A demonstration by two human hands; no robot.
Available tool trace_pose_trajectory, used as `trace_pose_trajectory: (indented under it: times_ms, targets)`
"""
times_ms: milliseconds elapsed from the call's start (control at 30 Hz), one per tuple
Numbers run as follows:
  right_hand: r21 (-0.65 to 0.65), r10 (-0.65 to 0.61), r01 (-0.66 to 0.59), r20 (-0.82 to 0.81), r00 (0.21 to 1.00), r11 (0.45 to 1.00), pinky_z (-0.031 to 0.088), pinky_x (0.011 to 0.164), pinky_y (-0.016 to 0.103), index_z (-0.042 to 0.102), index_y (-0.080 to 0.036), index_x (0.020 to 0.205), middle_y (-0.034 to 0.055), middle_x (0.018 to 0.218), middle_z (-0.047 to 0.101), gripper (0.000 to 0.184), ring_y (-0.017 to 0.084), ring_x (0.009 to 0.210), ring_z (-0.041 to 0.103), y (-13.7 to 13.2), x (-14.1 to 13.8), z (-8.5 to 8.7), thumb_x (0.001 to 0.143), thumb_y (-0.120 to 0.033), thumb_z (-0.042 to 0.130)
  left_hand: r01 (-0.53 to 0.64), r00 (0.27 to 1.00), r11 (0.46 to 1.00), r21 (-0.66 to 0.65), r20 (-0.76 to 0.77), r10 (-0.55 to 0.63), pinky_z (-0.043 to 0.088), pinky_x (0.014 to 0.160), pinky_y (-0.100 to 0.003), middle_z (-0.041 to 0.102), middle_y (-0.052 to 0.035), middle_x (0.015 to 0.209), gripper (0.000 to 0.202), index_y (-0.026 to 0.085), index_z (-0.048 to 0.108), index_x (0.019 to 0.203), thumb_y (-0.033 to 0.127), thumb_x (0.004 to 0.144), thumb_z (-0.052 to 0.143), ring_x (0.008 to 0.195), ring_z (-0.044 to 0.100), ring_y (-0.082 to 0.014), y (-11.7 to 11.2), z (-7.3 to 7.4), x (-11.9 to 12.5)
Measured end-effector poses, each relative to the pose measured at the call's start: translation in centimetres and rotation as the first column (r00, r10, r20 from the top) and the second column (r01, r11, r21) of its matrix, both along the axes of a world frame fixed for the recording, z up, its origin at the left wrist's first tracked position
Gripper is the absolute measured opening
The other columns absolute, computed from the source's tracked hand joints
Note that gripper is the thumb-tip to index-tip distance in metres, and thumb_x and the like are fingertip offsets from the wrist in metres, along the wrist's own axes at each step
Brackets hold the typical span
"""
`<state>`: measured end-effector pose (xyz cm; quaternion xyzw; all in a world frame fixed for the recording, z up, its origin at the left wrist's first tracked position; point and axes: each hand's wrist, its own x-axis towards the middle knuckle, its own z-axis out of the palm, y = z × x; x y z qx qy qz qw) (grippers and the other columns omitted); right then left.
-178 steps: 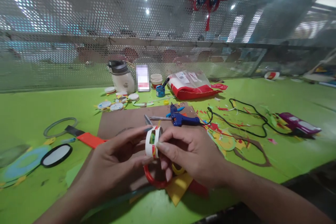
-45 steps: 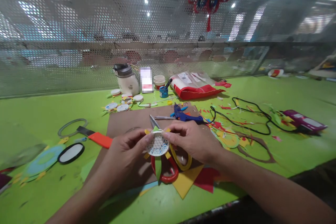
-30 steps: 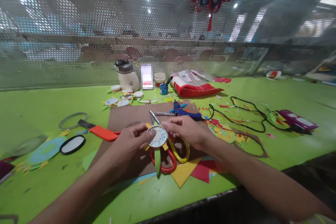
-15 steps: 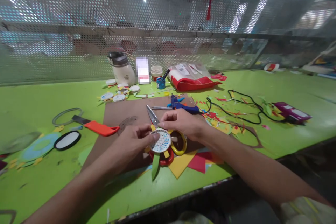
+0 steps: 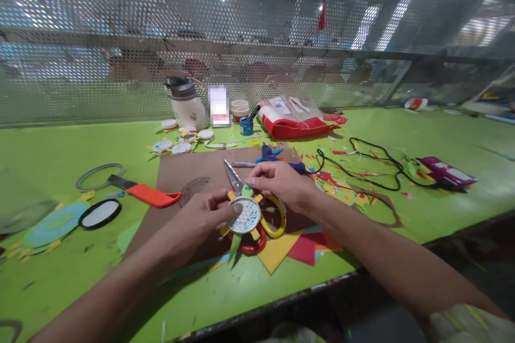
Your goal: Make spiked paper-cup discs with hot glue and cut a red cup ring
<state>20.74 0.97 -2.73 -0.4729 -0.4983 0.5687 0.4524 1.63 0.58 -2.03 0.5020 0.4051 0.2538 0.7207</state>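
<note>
My left hand point(image 5: 207, 214) holds a small paper turtle point(image 5: 244, 215) by its left edge, thumb on top. The turtle has a round white shell with a grid and blue marks, yellow legs, a green tail and a green head point(image 5: 247, 191). My right hand point(image 5: 279, 185) is pinched at the head, its fingertips on the head's upper right edge. Under the turtle lie scissors point(image 5: 274, 218) with one yellow and one red handle, blades slightly apart and pointing away. They rest on a brown board point(image 5: 173, 171).
A blue glue gun point(image 5: 284, 164) lies behind my right hand, its black cord running right to a purple box point(image 5: 446, 170). Left lie an orange-handled cutter point(image 5: 155, 195), a black-rimmed disc point(image 5: 100, 214) and a larger paper turtle point(image 5: 60, 222). Paper scraps point(image 5: 341, 193) litter the right.
The turtle has shifted slightly left and tilted in my left hand. My right fingers have drawn back a little, so the green head now shows.
</note>
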Motion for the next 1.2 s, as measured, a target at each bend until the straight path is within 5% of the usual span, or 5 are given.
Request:
trace_pose_trajectory:
  times_ms: [400,767,933,1033,1200]
  targets:
    - [0.028,-0.083,0.082,0.061,0.995,0.996,0.042,0.047,0.018,0.065,-0.016,0.08,-0.005,0.059,0.061,0.006,0.008,0.049,0.055,0.0,-0.6,-0.2,0.083,-0.011,0.068,0.069,0.996,0.997,-0.03,0.057,-0.068,0.052,0.048,-0.023,0.07,-0.0033,0.071,0.017,0.015,0.068,0.082,0.021,0.073,0.081,0.058,0.062,-0.0147,0.0,0.0,0.2]
    - [0.043,-0.09,0.089,0.028,0.996,0.995,0.04,0.052,0.02,0.062,-0.017,0.072,-0.0061,0.06,0.058,0.013,0.008,0.052,0.052,-1.1,-1.2,-0.4,0.085,-0.019,0.063,-0.25,0.965,0.959,0.136,0.109,0.237,0.059,0.049,-0.026,0.07,-0.0069,0.082,0.011,0.014,0.067,0.087,0.02,0.079,0.073,0.062,0.063,-0.0159,1.9,0.2,-1.1]
    - [-0.047,0.061,-0.059,0.06,0.996,0.997,0.044,0.055,0.022,0.065,-0.014,0.075,-0.0026,0.06,0.062,0.007,0.009,0.052,0.054,-2.2,-2.3,0.0,0.081,-0.012,0.063,-0.247,0.963,0.96,0.133,0.147,0.227,0.06,0.041,-0.039,0.065,-0.0037,0.073,0.018,0.016,0.062,0.09,0.027,0.08,0.072,0.05,0.061,-0.0184,1.7,0.6,-1.4]
    - [-0.104,0.155,-0.146,0.086,0.984,0.984,0.046,0.057,0.024,0.063,-0.015,0.076,-0.0014,0.064,0.064,0.006,0.01,0.055,0.056,-2.5,-2.8,-0.4,0.08,-0.015,0.067,-0.253,0.961,0.956,0.152,0.153,0.23,0.058,0.04,-0.032,0.066,-0.0031,0.073,0.021,0.016,0.062,0.094,0.027,0.08,0.073,0.047,0.058,-0.0143,1.4,0.6,-1.2]
    - [-0.115,0.134,-0.123,0.098,0.986,0.986,0.036,0.046,0.021,0.059,-0.017,0.065,-0.0052,0.051,0.056,0.022,0.008,0.045,0.047,-2.3,-3.3,-1.9,0.079,-0.027,0.073,-0.266,0.961,0.948,0.173,0.128,0.246,0.053,0.044,-0.022,0.066,-0.0013,0.07,0.021,0.016,0.062,0.089,0.031,0.08,0.074,0.049,0.058,-0.0113,1.3,0.4,-1.1]
